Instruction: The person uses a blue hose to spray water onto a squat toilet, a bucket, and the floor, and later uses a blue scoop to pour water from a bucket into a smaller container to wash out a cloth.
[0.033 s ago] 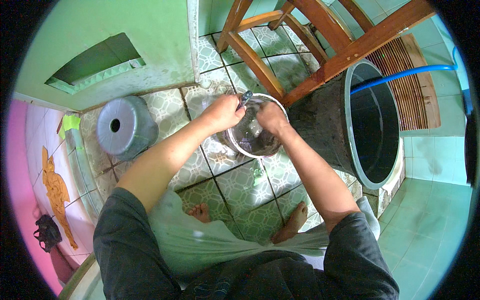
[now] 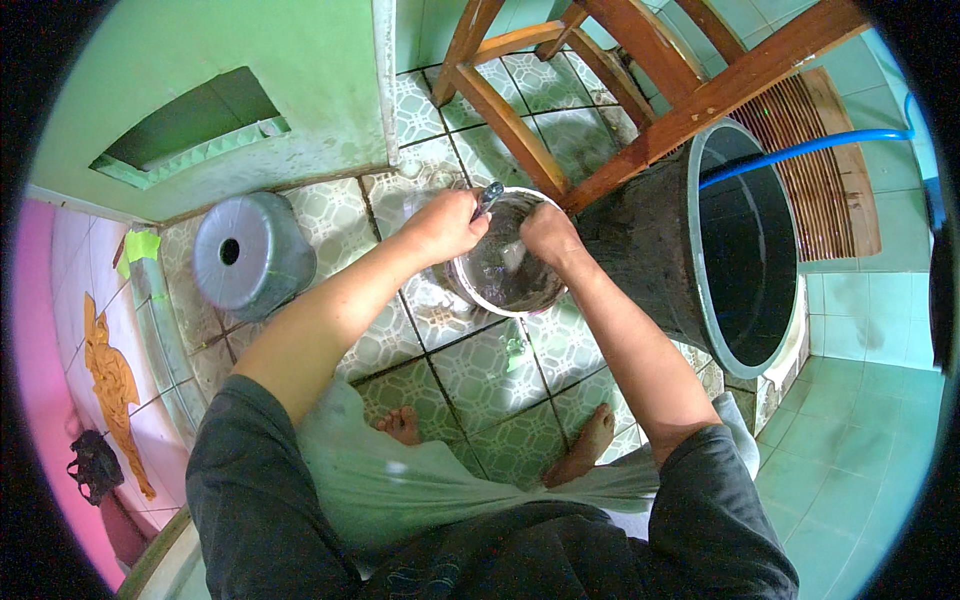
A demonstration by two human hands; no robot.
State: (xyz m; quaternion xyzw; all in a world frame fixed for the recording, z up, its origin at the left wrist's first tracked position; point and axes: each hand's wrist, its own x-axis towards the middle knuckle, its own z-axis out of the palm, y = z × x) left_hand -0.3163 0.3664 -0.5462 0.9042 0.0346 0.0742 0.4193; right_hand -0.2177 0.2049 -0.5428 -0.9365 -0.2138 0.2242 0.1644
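Observation:
A round pail [image 2: 489, 304] with a pale rim stands on the tiled floor in front of me, its inside wet and greyish. My left hand [image 2: 448, 226] is closed at the pail's left rim around a dark, short handle-like thing [image 2: 489, 194], whose rounded end sticks out past the fingers. Inside the pail's right side, my right hand [image 2: 549, 236] is closed, knuckles up. Whatever lies in or under those fingers is hidden from view.
A tall dark bin [image 2: 650, 250] with a blue hose [image 2: 800, 158] in its mouth is close on the right. Behind it are a wooden frame [image 2: 505, 125] and a ribbed washboard [image 2: 815, 165]. An upturned grey stool [image 2: 255, 255] sits left. My bare feet [image 2: 585, 445] are below the pail.
My right hand has shifted slightly to the right inside the pail, toward its wall. The left hand stays in place on the dark handle-like thing.

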